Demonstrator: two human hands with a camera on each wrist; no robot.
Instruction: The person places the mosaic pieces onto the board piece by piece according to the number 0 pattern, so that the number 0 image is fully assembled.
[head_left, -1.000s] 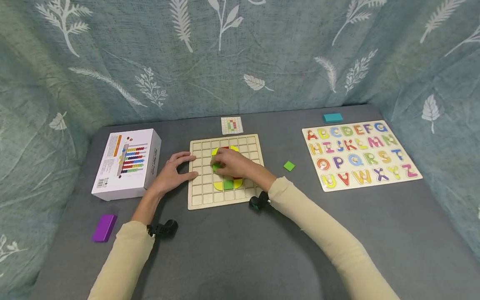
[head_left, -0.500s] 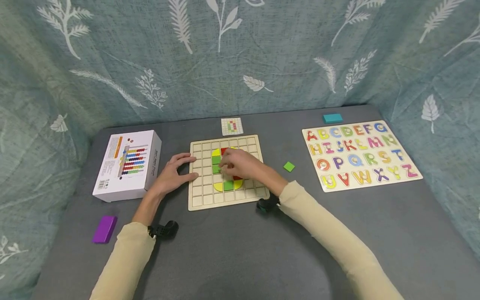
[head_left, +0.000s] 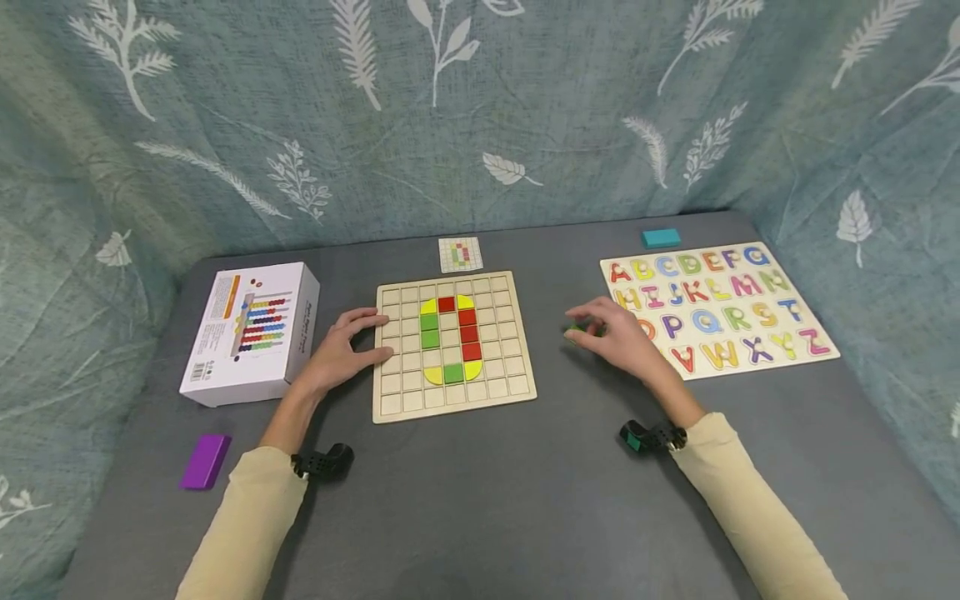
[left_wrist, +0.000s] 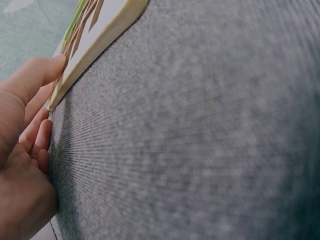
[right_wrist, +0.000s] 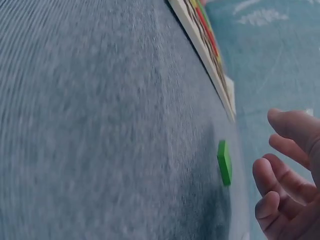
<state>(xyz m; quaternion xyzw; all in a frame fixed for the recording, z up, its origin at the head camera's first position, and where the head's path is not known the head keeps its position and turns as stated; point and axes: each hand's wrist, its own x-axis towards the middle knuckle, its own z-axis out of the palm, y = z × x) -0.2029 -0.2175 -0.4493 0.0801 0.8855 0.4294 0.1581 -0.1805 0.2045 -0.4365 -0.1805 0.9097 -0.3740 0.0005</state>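
Observation:
A wooden grid board (head_left: 393, 387) lies flat, bearing a rounded ring of red squares (head_left: 469, 333), green squares (head_left: 430, 330) and yellow rounded corner pieces (head_left: 433, 375). At the board's left edge my left hand (head_left: 339, 360) touches it with thumb and fingertips, the fingers fairly straight. To the right of the board, my right hand (head_left: 618, 333) hovers with thumb and fingers apart around a loose green square tile (right_wrist: 224, 162). In the right wrist view that tile is on the table, separate from the fingers. The head view mostly hides it behind the fingertips.
Behind the board lies a small pattern card (head_left: 460, 255). A white abacus box (head_left: 251, 329) and a purple block (head_left: 206, 462) are at left. An alphabet peg board (head_left: 720, 308) and a teal block (head_left: 661, 238) are at right. A leaf-patterned curtain (head_left: 525, 117) hangs behind.
My right hand has left the ring of tiles and moved right to the loose green tile, uncovering the pattern. My left hand has stayed at the board's edge.

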